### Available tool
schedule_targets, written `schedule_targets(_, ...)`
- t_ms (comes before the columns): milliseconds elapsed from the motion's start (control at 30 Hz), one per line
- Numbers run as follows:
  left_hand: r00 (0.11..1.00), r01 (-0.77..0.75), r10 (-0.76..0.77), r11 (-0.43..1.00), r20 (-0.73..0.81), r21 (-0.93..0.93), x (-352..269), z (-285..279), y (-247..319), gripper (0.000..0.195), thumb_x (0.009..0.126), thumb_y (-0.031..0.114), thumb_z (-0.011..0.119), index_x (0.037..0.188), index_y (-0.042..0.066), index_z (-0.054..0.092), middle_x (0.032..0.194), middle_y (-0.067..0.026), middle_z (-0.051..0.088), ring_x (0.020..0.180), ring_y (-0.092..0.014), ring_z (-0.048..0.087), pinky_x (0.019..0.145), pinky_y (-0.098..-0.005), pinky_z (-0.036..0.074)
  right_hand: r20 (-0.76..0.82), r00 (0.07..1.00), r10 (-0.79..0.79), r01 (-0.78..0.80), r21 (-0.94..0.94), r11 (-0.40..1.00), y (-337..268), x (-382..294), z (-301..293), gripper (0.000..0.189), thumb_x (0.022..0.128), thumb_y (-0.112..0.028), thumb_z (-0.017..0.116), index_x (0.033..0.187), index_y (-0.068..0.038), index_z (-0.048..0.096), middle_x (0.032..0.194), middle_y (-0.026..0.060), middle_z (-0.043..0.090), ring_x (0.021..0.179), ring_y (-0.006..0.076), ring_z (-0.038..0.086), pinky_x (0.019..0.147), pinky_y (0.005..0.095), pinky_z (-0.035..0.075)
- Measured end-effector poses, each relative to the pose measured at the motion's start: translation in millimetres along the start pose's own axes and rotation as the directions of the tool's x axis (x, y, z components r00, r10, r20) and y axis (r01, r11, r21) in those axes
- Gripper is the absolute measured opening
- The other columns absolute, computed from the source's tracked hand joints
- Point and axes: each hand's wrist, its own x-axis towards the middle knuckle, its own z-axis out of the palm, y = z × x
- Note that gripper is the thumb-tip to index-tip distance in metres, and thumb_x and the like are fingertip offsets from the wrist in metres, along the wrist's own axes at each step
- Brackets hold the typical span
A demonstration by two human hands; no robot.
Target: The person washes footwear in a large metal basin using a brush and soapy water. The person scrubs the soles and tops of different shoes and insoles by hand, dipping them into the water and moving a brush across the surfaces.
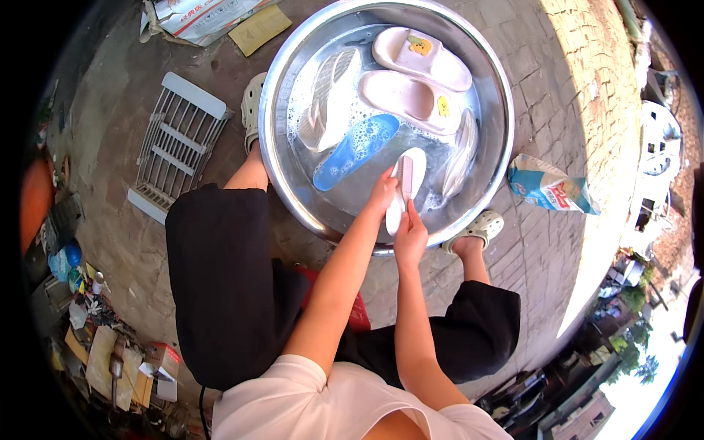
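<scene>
Over the near side of a large steel basin (pixel 268 137), my left hand (pixel 383 190) grips a white insole (pixel 419 162) by its left edge. A scrub brush with a pinkish back (pixel 407 175) lies against the insole, its handle held in my right hand (pixel 411 237). Soapy water fills the basin's bottom. A blue insole (pixel 346 157) covered with suds lies just beyond my left hand. Further back are a white shoe (pixel 333 99) on its side and two pale pink slides, one (pixel 421 58) behind the other (pixel 396 94). Another white shoe (pixel 461 157) rests against the right wall.
A silver slatted rack (pixel 179 146) lies on the floor at left. Right of the basin lies a blue-and-white detergent bag (pixel 553 187). Cardboard (pixel 260 30) sits at the upper left. My clogs (pixel 484 226) flank the basin. Assorted clutter (pixel 113 363) fills the lower left.
</scene>
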Motion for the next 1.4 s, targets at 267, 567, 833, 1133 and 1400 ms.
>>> schedule_targets(267, 0.866, -0.495, 0.372, 0.738, 0.335, 0.458, -33.0, 51.2, -6.7, 0.053, 0.090, 0.002, 0.045, 0.143, 0.006, 0.044, 0.144, -0.0199, 0.044, 0.133, -0.030, 0.044, 0.109, -0.0368, 0.034, -0.139, 0.978, 0.156, -0.106, 0.314, 0.943, 31.5, 58.9, -15.7, 0.038, 0.098, -0.009, 0.050, 0.134, 0.004, 0.053, 0.086, 0.0066, 0.066, 0.072, 0.0088, 0.055, 0.064, 0.0249, 0.045)
schedule_targets(567, 0.465, 0.003, 0.855, 0.258, -0.230, 0.966, -39.5, -8.6, 94.4, 0.046, 0.082, 0.015, 0.072, 0.123, 0.004, 0.055, 0.125, -0.0190, 0.054, 0.122, -0.038, 0.047, 0.103, -0.0479, 0.037, -0.088, 0.968, 0.233, -0.155, 0.523, 0.838, 23.3, 24.8, 16.9, 0.036, 0.099, -0.012, 0.051, 0.134, -0.004, 0.057, 0.078, -0.0040, 0.053, 0.068, 0.0056, 0.045, 0.063, 0.0219, 0.041)
schedule_targets(833, 0.893, 0.290, 0.300, 0.187, -0.336, 0.939, -2.1, -34.1, 57.4, 0.035, 0.075, 0.026, 0.077, 0.102, 0.006, 0.066, 0.097, -0.0163, 0.069, 0.092, -0.036, 0.067, 0.081, -0.0466, 0.052, 0.132, 0.990, -0.055, 0.045, 0.079, 0.996, 9.6, 49.8, 63.5, 0.036, 0.093, -0.015, 0.060, 0.129, -0.016, 0.063, 0.080, 0.0144, 0.063, 0.060, 0.0159, 0.051, 0.061, 0.0336, 0.046)
schedule_targets(1133, 0.939, 0.336, -0.332, 0.941, 0.084, -0.031, 12.5, -60.5, 47.9, 0.026, 0.077, 0.022, 0.063, 0.093, 0.002, 0.061, 0.082, -0.0104, 0.062, 0.070, -0.026, 0.062, 0.067, -0.0390, 0.052, 0.387, 0.908, 0.162, -0.371, 0.559, 0.742, 45.8, 49.1, 40.4, 0.036, 0.099, -0.016, 0.055, 0.135, -0.012, 0.058, 0.070, -0.0044, 0.052, 0.056, 0.0028, 0.038, 0.048, 0.0200, 0.033)
schedule_targets(1400, 0.968, 0.251, -0.235, 0.932, 0.092, -0.261, -1.5, -0.1, 25.1, 0.034, 0.084, 0.022, 0.054, 0.114, 0.008, 0.056, 0.103, -0.0180, 0.060, 0.079, -0.029, 0.063, 0.069, -0.0458, 0.054, -0.034, 0.998, 0.057, -0.057, 0.014, 0.998, 41.8, 52.6, 32.1, 0.033, 0.097, -0.013, 0.054, 0.128, -0.006, 0.062, 0.086, 0.0167, 0.071, 0.068, 0.0144, 0.062, 0.065, 0.0315, 0.050)
